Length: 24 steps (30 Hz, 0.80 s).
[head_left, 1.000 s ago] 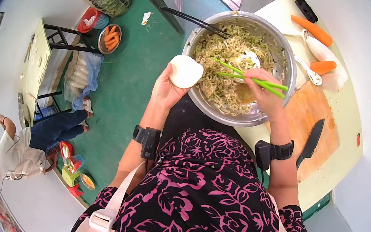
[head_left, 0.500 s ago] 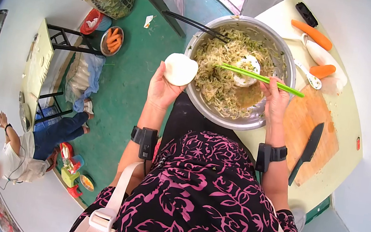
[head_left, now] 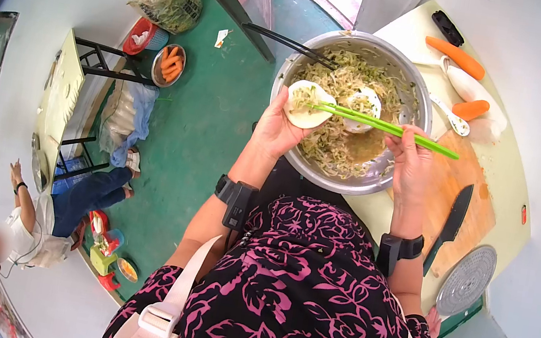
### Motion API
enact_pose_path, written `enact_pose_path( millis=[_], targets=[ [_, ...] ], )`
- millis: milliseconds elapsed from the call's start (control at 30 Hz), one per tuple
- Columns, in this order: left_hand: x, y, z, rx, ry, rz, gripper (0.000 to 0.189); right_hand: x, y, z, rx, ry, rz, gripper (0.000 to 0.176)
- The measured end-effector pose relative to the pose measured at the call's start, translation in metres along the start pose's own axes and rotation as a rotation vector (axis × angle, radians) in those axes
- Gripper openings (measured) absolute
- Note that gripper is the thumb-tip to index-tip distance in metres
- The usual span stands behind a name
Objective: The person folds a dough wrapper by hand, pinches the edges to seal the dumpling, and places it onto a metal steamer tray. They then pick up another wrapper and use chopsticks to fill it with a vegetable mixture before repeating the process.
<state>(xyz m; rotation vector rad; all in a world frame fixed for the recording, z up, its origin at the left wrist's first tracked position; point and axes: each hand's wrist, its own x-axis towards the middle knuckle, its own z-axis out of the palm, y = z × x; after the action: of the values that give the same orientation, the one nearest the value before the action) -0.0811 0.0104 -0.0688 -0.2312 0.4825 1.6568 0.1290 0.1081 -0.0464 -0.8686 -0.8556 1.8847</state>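
Note:
My left hand (head_left: 275, 127) is closed around the edge of a round white dough wrapper (head_left: 300, 117), holding it flat over the left side of a large metal bowl (head_left: 353, 185). A small heap of shredded filling (head_left: 304, 96) lies on the wrapper. Green chopsticks (head_left: 380, 124) are gripped in my right hand (head_left: 412, 167), their tips touching that heap. The bowl holds shredded vegetable filling (head_left: 330, 151) and a small white dish (head_left: 368, 102). Dark chopsticks (head_left: 290, 43) rest across its far left rim.
On the right table lie carrots (head_left: 454, 57), a white radish (head_left: 471, 87), a spoon (head_left: 450, 117), and a knife (head_left: 453, 219) on a cutting board (head_left: 481, 202). Another person's hand (head_left: 433, 323) is beside a perforated metal disc (head_left: 469, 280). A person (head_left: 39, 224) sits at far left.
My left hand has moved right with the wrapper, over the bowl. Filling now lies on the wrapper, which was bare. The perforated disc and another person's hand have appeared at lower right.

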Motion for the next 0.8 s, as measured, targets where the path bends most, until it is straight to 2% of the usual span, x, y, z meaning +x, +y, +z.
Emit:
enact_pose_path(
  millis=[133, 333, 633, 733, 800],
  targets=[
    [0.0, -0.003, -0.002, 0.119, 0.121, -0.002, 0.033, -0.005, -0.001, 0.0, -0.166, -0.017, -0.015, 0.009],
    [0.006, -0.005, -0.013, 0.11, 0.191, 0.005, 0.032, -0.009, -0.038, 0.0, -0.374, -0.105, -0.19, 0.009],
    [0.002, -0.002, -0.005, 0.043, 0.148, -0.019, 0.031, -0.002, -0.019, -0.001, -0.284, 0.023, -0.08, 0.011],
    [0.0, -0.002, -0.008, 0.094, 0.199, -0.033, 0.031, -0.002, -0.016, -0.005, -0.296, -0.05, -0.144, 0.011],
    [0.001, 0.004, -0.017, 0.094, 0.209, -0.015, 0.031, -0.005, -0.025, -0.006, -0.234, -0.019, -0.156, 0.011]
  ],
)
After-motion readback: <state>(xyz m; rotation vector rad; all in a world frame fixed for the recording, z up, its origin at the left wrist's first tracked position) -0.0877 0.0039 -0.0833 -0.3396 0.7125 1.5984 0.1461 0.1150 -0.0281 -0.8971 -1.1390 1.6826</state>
